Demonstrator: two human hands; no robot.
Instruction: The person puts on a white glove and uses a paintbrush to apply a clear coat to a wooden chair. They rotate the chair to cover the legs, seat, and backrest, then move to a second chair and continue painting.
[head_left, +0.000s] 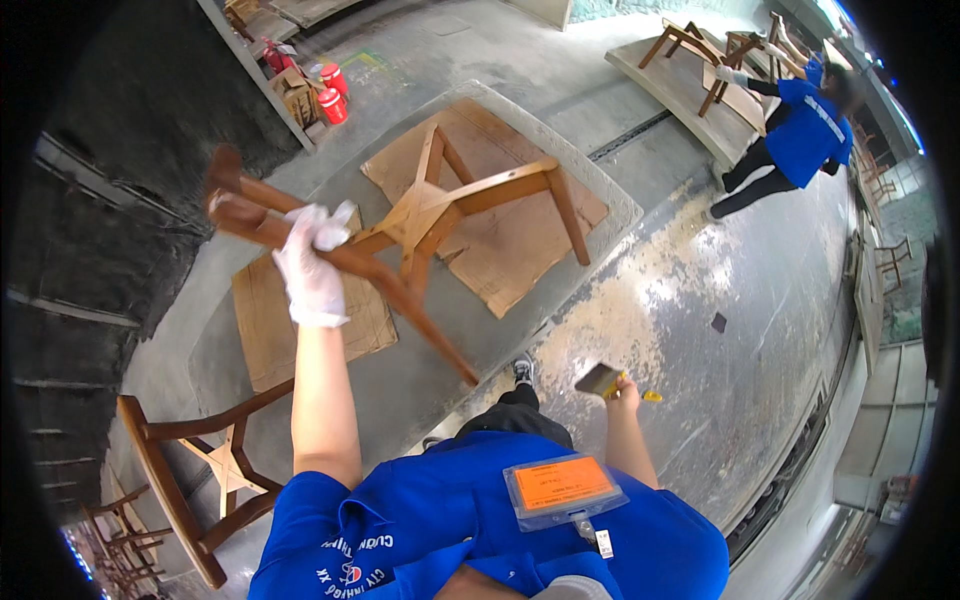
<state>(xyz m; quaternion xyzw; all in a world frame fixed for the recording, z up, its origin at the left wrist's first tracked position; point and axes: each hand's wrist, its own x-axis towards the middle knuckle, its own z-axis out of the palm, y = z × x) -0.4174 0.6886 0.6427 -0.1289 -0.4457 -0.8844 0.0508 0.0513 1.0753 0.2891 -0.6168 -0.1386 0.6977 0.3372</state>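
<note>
My left hand [314, 265], in a white glove, is wrapped round a brown rail of a wooden chair frame [415, 212]. The frame has a lighter X-shaped brace in its middle and rests tilted over a sheet of brown cardboard [490, 255]. Down at my right side, my bare right hand [624, 390] grips a flat tool [598, 380] with a wide dark head and a yellow handle end; its exact kind is unclear. A second wooden chair frame [215, 465], also with a pale cross brace, leans to the left of my left forearm.
Under the cardboard lies a low grey platform [600, 185]. Red canisters [332, 105] and a cardboard box [296, 97] stand at the far left. At the far right a person in blue [800, 130] handles another chair frame on a platform [660, 85]. A dark square scrap [719, 322] lies on the floor.
</note>
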